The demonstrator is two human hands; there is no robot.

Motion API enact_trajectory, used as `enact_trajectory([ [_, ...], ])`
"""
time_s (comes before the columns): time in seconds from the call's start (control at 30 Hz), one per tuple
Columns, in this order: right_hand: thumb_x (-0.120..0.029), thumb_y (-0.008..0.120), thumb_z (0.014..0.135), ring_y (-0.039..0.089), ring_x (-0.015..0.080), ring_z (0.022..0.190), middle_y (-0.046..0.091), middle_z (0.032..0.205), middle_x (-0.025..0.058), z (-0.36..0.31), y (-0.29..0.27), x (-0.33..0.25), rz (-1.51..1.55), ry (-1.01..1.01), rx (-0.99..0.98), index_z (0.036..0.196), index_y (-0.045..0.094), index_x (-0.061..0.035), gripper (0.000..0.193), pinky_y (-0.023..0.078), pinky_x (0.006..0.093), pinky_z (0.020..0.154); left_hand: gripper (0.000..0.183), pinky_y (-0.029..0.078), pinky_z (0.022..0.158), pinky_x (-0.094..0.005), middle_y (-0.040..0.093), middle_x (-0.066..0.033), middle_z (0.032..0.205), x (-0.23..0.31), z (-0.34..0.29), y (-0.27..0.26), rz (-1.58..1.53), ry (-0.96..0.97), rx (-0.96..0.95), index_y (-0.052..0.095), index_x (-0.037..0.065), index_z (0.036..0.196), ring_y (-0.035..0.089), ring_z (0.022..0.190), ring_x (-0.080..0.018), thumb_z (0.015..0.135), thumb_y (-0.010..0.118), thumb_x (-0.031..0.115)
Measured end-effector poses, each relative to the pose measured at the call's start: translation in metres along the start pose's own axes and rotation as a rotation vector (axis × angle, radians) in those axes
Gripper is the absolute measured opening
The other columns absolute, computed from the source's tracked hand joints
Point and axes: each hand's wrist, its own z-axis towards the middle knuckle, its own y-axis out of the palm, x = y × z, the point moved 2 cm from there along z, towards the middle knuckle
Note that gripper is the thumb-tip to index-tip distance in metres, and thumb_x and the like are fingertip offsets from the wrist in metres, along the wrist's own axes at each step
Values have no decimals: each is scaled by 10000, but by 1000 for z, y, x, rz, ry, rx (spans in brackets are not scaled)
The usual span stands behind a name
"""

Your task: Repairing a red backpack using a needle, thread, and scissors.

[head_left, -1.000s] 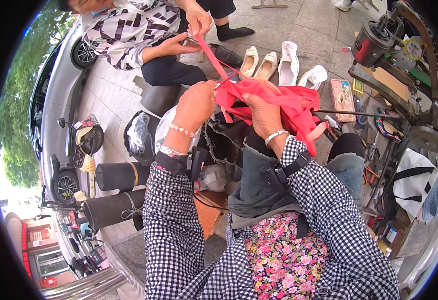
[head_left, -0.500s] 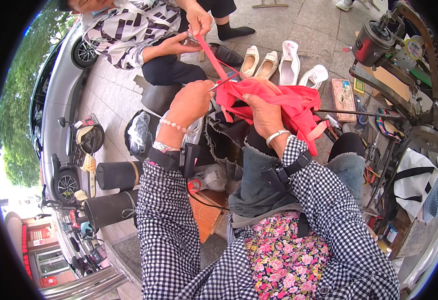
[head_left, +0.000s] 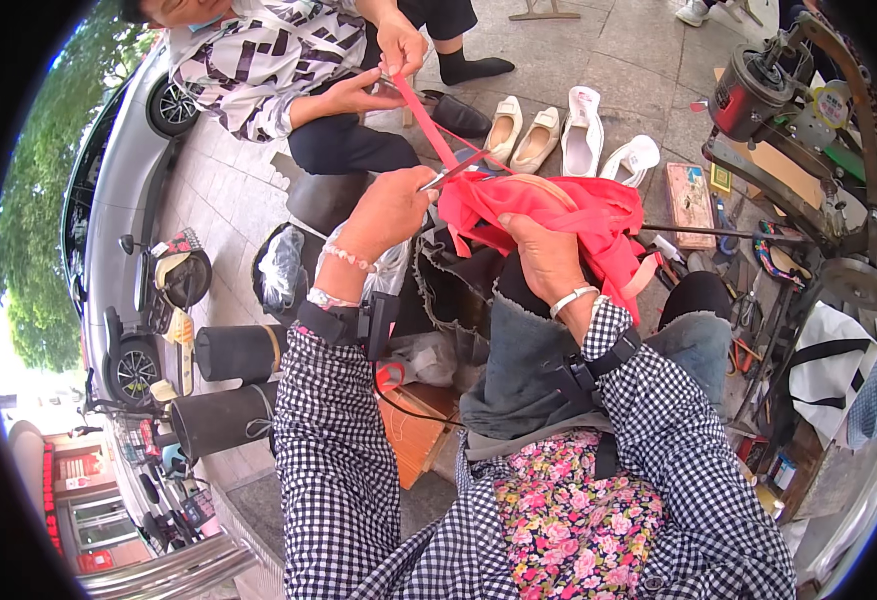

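My left hand is closed round a pair of scissors, whose handles are hidden in my fist. Their metal blades lie against a coral-red strap where it meets a bundle of coral-red fabric. My right hand grips that bundle from the near side, thumb on top, above my lap. What kind of article the fabric is cannot be made out. Another person's two hands hold the strap's far end, keeping it stretched out toward the upper left.
Several pale shoes and a dark shoe stand on the paving beyond the fabric. A hand-cranked machine rises at the right, over scattered tools. Black cylinders stand at my left, near a parked car.
The scissors and my left hand have shifted slightly right along the fabric edge. My right hand and the bundle have moved slightly down and right. The other person's hands still hold the strap.
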Motion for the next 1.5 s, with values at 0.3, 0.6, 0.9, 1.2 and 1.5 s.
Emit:
enact_trajectory([
  [0.3, 71, 599, 746, 597, 153, 850, 604, 971, 72, 1, -1, 0, -13, -99, -52, 1019, 569, 21, 280, 492, 274, 773, 129, 434, 681, -406, 572, -225, 809, 2, 0, 0, 129, -16, -42, 564, -24, 874, 532, 796, -414, 780, 566, 64],
  [0.6, 68, 595, 768, 606, 182, 848, 613, 926, 87, -13, -13, -6, 86, 123, 22, 987, 575, 40, 222, 499, 291, 785, 156, 436, 643, -353, 549, -174, 738, -23, -30, -3, -112, -54, 12, 554, -20, 929, 516, 671, -340, 806, 556, 76],
  [0.9, 66, 564, 789, 595, 254, 947, 598, 1029, 122, -30, -21, -15, 88, 177, -10, 1094, 516, 9, 314, 481, 418, 881, 179, 450, 693, -357, 583, -173, 810, -14, -11, 15, -33, 92, 107, 565, -21, 959, 555, 748, -329, 805, 560, 70],
  [1.2, 60, 567, 791, 594, 250, 945, 602, 1016, 117, -28, -23, -11, 81, 160, -42, 1091, 516, 9, 309, 484, 409, 872, 158, 445, 717, -425, 589, -179, 850, -10, -5, 19, 109, 49, 72, 578, 23, 929, 554, 830, -373, 792, 542, 94],
  [1.5, 73, 559, 784, 596, 250, 941, 604, 1019, 114, -32, -30, -10, 5, 142, 24, 1095, 521, 11, 319, 479, 397, 873, 169, 454, 717, -390, 604, -179, 867, -16, -26, 14, 6, -8, 111, 579, -4, 939, 561, 826, -364, 793, 565, 78],
])
